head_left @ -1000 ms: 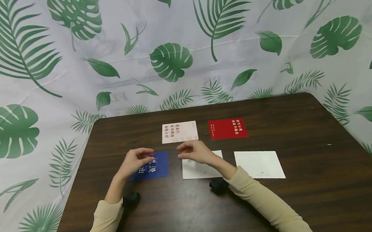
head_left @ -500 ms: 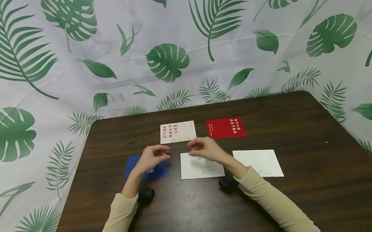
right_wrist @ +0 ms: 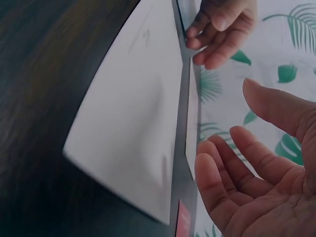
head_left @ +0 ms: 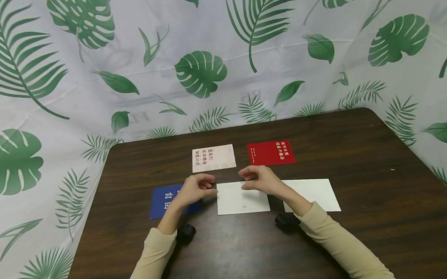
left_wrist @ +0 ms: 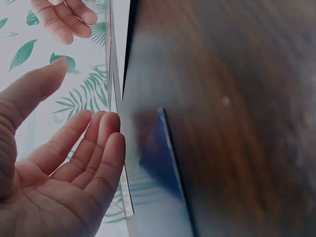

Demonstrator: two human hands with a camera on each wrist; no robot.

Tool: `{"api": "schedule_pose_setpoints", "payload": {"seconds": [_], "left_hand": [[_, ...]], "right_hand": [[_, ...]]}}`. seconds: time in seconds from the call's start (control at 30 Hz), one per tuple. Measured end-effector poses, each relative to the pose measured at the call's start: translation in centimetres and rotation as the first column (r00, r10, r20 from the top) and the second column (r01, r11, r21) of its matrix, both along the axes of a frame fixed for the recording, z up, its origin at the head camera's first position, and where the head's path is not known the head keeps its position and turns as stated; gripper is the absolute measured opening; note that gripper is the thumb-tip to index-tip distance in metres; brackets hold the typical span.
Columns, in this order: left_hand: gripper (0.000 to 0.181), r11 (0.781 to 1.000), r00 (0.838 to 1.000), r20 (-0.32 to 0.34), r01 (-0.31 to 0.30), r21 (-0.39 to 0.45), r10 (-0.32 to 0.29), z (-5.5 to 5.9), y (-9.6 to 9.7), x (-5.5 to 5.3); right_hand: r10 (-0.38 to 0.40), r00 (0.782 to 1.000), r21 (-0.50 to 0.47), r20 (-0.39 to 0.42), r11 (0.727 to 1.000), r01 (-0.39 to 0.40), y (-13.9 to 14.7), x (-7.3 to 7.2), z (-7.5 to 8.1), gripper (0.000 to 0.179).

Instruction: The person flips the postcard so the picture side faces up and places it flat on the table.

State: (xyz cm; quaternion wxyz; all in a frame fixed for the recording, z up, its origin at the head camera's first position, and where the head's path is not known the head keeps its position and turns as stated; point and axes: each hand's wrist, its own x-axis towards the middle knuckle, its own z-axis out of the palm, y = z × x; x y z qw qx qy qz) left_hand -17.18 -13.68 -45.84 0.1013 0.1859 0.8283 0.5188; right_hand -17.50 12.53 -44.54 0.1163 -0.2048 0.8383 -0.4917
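Note:
My left hand (head_left: 195, 189) hovers over the right part of a blue card (head_left: 158, 202) with white characters, its fingertips by the left edge of a plain white card (head_left: 230, 204). Over that white card's right side is my right hand (head_left: 262, 180). Both hands have loosely bent fingers, thumbs apart, and hold nothing. In the left wrist view, the left fingers (left_wrist: 106, 148) are relaxed, palm showing. The right wrist view shows the right fingers (right_wrist: 212, 182) beside the white card (right_wrist: 133, 108). A second white card (head_left: 317, 193) lies to the right, partly hidden by the right forearm.
Behind the hands, a cream card (head_left: 214, 157) with red characters and a red card (head_left: 271, 153) lie flat on the dark wooden table (head_left: 383, 224). A leaf-patterned cloth (head_left: 237, 109) hangs along the table's far edge. Black wrist devices (head_left: 286, 221) sit under the wrists.
Both hands have moved right: the left across the blue card toward the middle white card, the right from that card's left edge to its right side. The cards lie where they were.

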Motion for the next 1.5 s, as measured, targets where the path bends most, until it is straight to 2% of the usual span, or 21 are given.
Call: {"api": "schedule_pose_setpoints", "payload": {"seconds": [0.27,0.43,0.77,0.97,1.17,1.4,1.43,1.5], "left_hand": [[0.046,0.996,1.000,-0.022,0.007,-0.093,-0.009,0.3,1.0,-0.1],[0.047,0.993,0.999,-0.039,0.004,-0.121,-0.009,0.6,1.5,-0.1],[0.053,0.977,0.999,-0.052,-0.002,-0.213,-0.009,0.4,2.1,-0.4],[0.052,0.971,0.998,-0.055,-0.028,-0.239,0.015,0.5,2.5,-0.5],[0.053,0.959,0.996,-0.084,-0.031,-0.282,0.007,0.4,2.8,-0.5],[0.051,0.947,0.995,-0.099,-0.009,-0.322,-0.024,0.3,3.3,-0.8],[0.052,0.949,0.991,-0.128,0.006,-0.315,-0.049,-2.2,2.8,-2.0],[0.048,0.949,0.988,-0.137,0.019,-0.313,-0.065,-2.2,2.8,-2.1]], "right_hand": [[-0.030,0.999,0.067,-0.041,0.997,0.032,1.3,0.1,-0.3,0.047],[-0.064,0.997,0.092,-0.051,0.993,0.068,1.7,0.4,-0.4,0.050],[-0.051,0.993,0.208,-0.109,0.975,0.073,2.1,0.7,-1.0,0.054],[-0.079,0.987,0.259,-0.141,0.959,0.114,2.2,0.6,-1.2,0.053],[-0.090,0.988,0.317,-0.125,0.940,0.126,2.3,0.3,-1.4,0.053],[-0.086,0.991,0.339,-0.107,0.933,0.117,2.2,0.0,-1.5,0.046],[-0.084,0.991,0.343,-0.103,0.932,0.115,2.2,0.0,-1.5,0.045],[-0.082,0.992,0.351,-0.091,0.930,0.110,2.2,-0.1,-1.5,0.044]]}}
